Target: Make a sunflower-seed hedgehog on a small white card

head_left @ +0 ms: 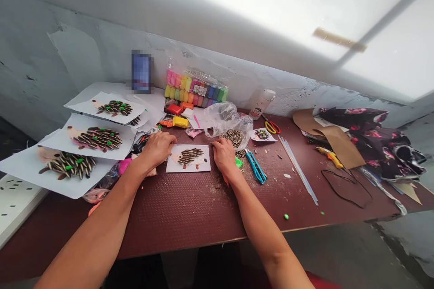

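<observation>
A white card (188,165) with a hedgehog shape, its back covered in striped seeds, lies flat between my hands. My left hand (158,146) is beside its upper left corner, fingers bent toward the edge; whether they pinch anything is too small to tell. My right hand (224,156) rests just right of the card, fingers curled down, the fingertips partly hidden. Behind it a plastic bag of striped seeds (233,137) lies open. Green clay (238,162) shows beside my right hand, and a blue cutter (256,168) lies further right.
Finished-looking hedgehog sheets (96,139) overlap at the left, by a white power strip (16,207). Behind are clay packs (195,90), a white bottle (262,104) and scissors (271,126). Glue sticks (298,169), a glue gun (330,157) with cord and floral cloth (369,140) lie right.
</observation>
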`<action>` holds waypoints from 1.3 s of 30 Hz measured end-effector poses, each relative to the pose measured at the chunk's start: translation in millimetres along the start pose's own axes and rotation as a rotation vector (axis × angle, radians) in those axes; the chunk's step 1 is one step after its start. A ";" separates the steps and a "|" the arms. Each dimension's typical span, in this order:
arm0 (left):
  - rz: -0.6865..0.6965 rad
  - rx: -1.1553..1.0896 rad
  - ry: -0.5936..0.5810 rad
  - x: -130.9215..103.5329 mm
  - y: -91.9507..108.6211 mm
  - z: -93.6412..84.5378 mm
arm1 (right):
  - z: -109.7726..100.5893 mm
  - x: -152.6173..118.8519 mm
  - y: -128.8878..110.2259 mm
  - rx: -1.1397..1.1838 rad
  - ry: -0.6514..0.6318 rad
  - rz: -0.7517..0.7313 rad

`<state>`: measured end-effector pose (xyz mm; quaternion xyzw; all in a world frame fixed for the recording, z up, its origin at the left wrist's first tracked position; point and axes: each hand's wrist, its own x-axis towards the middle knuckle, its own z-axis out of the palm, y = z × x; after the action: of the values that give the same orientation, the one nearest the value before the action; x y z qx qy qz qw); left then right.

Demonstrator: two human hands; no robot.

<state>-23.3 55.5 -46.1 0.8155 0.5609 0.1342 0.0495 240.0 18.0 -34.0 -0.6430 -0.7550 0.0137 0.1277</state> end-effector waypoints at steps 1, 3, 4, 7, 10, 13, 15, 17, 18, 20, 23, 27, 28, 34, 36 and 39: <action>0.001 0.000 0.002 0.1 0.1 0.1 | 0.4 0.0 0.0 -0.006 0.005 -0.005; 0.001 0.001 0.000 0.1 0.5 0.2 | 1.0 0.2 -0.1 -0.013 0.004 -0.007; 0.000 0.001 -0.003 0.1 0.8 0.1 | 1.0 0.4 -0.4 -0.014 -0.001 -0.005; -0.003 -0.014 -0.010 0.0 1.0 0.3 | 0.2 0.3 -1.8 -0.020 -0.016 0.006; -0.003 -0.036 -0.007 -0.2 0.5 0.6 | -1.5 -0.3 -3.3 -0.032 -0.026 0.012; -0.003 -0.034 -0.014 -0.2 -0.3 0.3 | -2.7 -1.0 -3.9 -0.039 -0.037 0.007; 0.002 -0.029 -0.022 -0.1 -0.5 0.0 | -2.9 -1.2 -3.6 -0.038 -0.036 0.003; 0.008 -0.022 -0.026 -0.1 -0.4 -0.1 | -2.5 -1.3 -3.0 -0.039 -0.031 -0.003; 0.008 -0.016 -0.024 -0.2 -0.1 -0.1 | -2.2 -1.3 -2.6 -0.040 -0.026 -0.007; 0.007 -0.001 -0.016 -0.5 0.7 0.1 | -1.7 -1.4 -2.1 -0.040 -0.017 -0.013; 0.004 0.007 0.003 -1.2 1.9 0.2 | -1.5 -2.1 -2.4 -0.034 -0.008 -0.006; 0.007 0.001 -0.004 -1.7 2.3 -0.5 | -3.4 -3.2 -4.6 -0.030 0.003 0.027; 0.009 0.000 -0.008 -1.7 2.2 -0.7 | -4.5 -3.3 -5.3 -0.034 0.009 0.035; 0.003 -0.020 0.003 -1.6 1.5 -0.3 | -13.7 -3.0 -9.1 -0.139 -0.030 0.153; 0.004 -0.019 0.014 -1.9 1.6 -0.1 | -15.9 -3.0 -9.9 -0.166 -0.072 0.170; 0.008 -0.010 0.023 -2.2 2.2 0.0 | -16.7 -3.0 -10.4 -0.185 -0.095 0.154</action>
<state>-22.0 52.6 -45.9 0.8158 0.5574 0.1467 0.0466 233.8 10.9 -16.4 -0.7068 -0.7066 -0.0159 0.0304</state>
